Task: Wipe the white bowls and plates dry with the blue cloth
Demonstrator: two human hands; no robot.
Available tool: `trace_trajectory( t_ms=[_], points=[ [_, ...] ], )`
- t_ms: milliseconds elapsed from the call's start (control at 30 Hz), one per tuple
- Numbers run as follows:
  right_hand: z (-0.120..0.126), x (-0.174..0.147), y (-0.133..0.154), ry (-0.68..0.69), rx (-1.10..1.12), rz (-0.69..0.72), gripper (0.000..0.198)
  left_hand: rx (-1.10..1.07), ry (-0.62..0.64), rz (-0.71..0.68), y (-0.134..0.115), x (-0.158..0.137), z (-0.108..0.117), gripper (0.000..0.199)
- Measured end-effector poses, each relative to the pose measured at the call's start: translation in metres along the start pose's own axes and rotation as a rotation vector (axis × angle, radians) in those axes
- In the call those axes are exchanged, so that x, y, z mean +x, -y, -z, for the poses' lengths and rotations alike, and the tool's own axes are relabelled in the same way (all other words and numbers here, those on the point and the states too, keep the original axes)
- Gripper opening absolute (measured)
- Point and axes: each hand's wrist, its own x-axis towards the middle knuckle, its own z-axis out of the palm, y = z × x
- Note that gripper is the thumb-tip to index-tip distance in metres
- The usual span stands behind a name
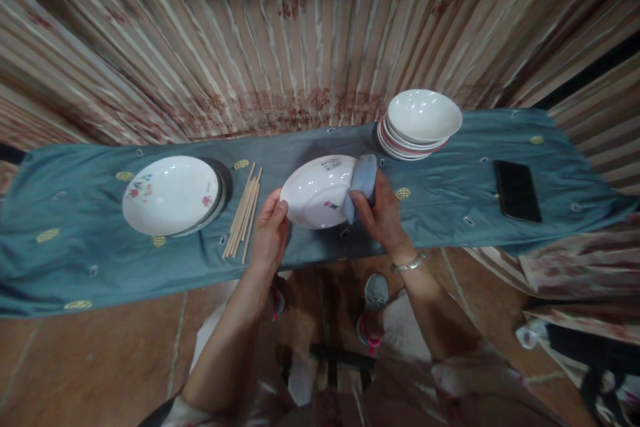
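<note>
A white plate (313, 190) with small printed marks is held up over the table, tilted. My left hand (273, 223) grips its left rim, thumb on the near face. On the opposite rim, my right hand (383, 213) is closed around a blue-grey cloth (363, 180) that wraps the plate's edge. The fingers behind the cloth are partly hidden. Just left of my left hand lies a bundle of several wooden chopsticks (243, 217).
A stack of flower-patterned plates (170, 193) sits on the left of the teal tablecloth (110, 267). Stacked bowls (423, 120) stand at the back right. Farther right lies a black phone (517, 190). A pleated curtain (310, 40) hangs behind the table.
</note>
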Motion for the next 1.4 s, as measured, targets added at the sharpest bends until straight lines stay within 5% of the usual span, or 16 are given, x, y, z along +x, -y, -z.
trace_trajectory(
  t_ms=[433, 1400],
  points=[
    [0.000, 0.001, 0.009, 0.097, -0.023, 0.084, 0.057, 0.012, -0.142, -0.108, -0.008, 0.009, 0.001, 0.036],
    [-0.033, -0.016, 0.001, 0.069, 0.212, -0.191, 0.060, -0.095, -0.155, -0.068, -0.003, 0.010, 0.006, 0.026]
  ],
)
